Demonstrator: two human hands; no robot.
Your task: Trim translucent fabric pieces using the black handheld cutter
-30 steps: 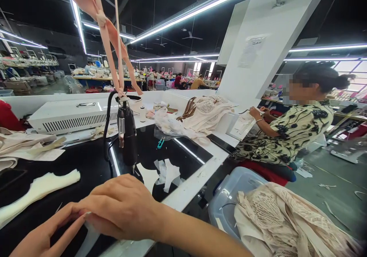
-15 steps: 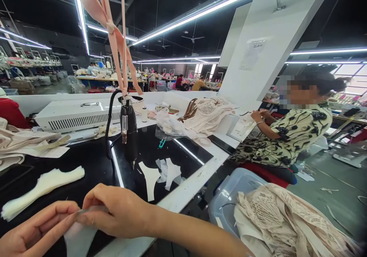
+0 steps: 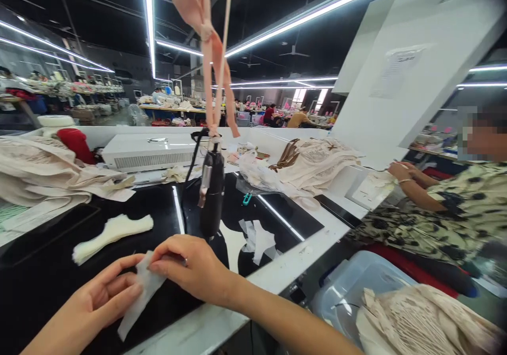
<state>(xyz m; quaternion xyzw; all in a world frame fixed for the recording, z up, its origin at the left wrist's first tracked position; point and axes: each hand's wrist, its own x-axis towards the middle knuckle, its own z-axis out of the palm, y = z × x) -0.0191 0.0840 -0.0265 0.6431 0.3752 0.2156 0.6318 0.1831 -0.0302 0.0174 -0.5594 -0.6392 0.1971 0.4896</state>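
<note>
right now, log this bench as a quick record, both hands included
left grip: thumb and fingers at the left edge of a whitish piece
right grip: pinching that piece's upper end
dark worktop: cream stack beyond left grip
hanging: black device on pink ties
right side: clear bin holding beige fabric; co-worker

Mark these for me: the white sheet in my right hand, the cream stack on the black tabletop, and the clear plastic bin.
White sheet point(image 3: 147, 289): head view, on its middle.
Cream stack point(image 3: 113, 233): head view, on its top face.
Plastic bin point(image 3: 367, 270): head view, on its wall.
</note>
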